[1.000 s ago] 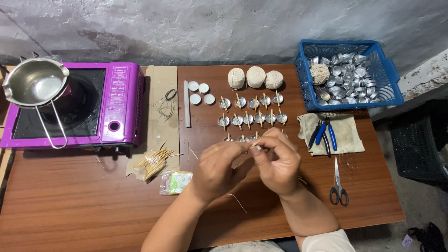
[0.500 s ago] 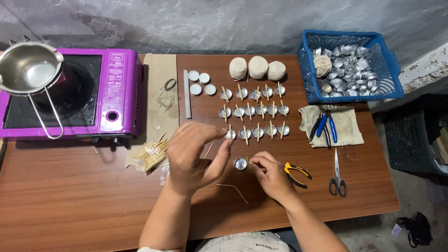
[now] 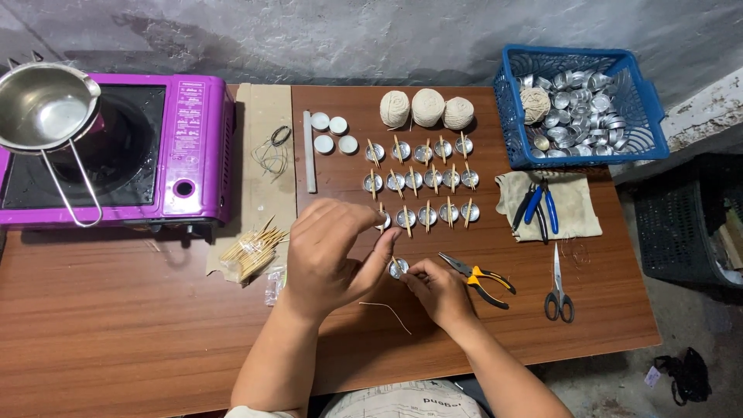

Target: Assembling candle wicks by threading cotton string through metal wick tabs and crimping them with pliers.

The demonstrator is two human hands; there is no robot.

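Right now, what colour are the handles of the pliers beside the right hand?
Yellow and black pliers handles, seen in the head view.

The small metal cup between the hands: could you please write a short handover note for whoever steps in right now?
Left hand: bare, fingers curled over the small metal cup, thumb at its rim.
Right hand: fingers steady the cup from the near side.
Done: three rows of cups with sticks across them stand on the table.
Left: the cup in hand; many empty cups wait in the blue basket.
Nearby: loose sticks, yellow-handled pliers, scissors, a wick scrap.
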